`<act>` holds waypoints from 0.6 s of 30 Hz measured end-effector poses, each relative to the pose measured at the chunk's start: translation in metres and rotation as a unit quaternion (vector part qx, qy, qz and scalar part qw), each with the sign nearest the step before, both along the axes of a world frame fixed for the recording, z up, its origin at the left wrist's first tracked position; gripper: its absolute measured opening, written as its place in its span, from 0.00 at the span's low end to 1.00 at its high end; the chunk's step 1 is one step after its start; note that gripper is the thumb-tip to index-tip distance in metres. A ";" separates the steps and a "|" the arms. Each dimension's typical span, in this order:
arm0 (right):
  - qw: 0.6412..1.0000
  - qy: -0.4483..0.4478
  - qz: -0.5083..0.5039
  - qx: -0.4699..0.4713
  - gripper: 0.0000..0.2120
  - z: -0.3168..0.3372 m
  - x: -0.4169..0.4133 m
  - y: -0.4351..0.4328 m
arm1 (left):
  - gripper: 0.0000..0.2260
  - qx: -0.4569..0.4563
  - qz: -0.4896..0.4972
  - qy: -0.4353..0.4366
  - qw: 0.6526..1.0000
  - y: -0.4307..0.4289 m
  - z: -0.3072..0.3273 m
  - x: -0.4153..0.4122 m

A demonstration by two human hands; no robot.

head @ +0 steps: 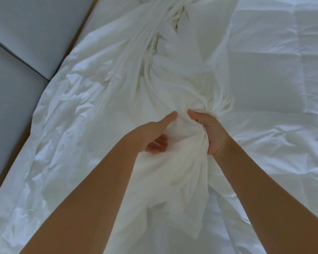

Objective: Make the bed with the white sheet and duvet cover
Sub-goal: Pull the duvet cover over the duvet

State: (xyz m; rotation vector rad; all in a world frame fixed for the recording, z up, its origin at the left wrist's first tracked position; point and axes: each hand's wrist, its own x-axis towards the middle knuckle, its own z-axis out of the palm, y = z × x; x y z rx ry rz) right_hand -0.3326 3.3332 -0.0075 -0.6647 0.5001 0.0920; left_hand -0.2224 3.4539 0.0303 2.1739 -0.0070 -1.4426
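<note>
A crumpled white duvet cover [160,74] lies bunched in a long twisted ridge down the middle of the bed. To its right the quilted white duvet [264,70] lies flat. My right hand [209,131] grips a gathered wad of the cover, fingers curled into the folds. My left hand [154,134] is just left of that wad, thumb stretched toward the fabric and fingers curled underneath; the cloth hides whether they pinch it. Wrinkled white cloth [72,116] spreads to the left edge of the bed.
A grey padded headboard or wall panel [26,33] runs along the left, with a seam between two panels. A thin brown strip of bed frame [81,30] shows between it and the bedding.
</note>
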 end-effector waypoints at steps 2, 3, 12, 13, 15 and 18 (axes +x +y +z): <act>0.999 0.027 0.017 -0.031 0.19 0.003 0.002 0.001 | 0.27 -0.084 0.061 0.042 0.994 -0.006 -0.005 -0.006; 0.998 0.036 0.030 -0.048 0.20 0.004 0.002 0.001 | 0.20 -0.122 0.098 0.039 0.987 -0.011 -0.006 -0.009; 0.981 -0.009 0.138 -0.140 0.13 0.009 0.010 0.011 | 0.17 -0.313 0.053 -0.134 0.939 -0.045 0.041 -0.015; 0.983 -0.016 0.131 -0.125 0.13 0.009 0.014 0.014 | 0.18 -0.311 0.033 -0.152 0.938 -0.048 0.045 -0.015; 0.993 -0.029 0.084 -0.074 0.12 0.003 0.017 0.019 | 0.17 -0.297 0.031 -0.150 0.943 -0.048 0.047 -0.010; 0.999 -0.041 0.018 0.003 0.15 -0.007 0.009 0.017 | 0.17 -0.204 0.055 -0.115 0.971 -0.026 0.038 0.001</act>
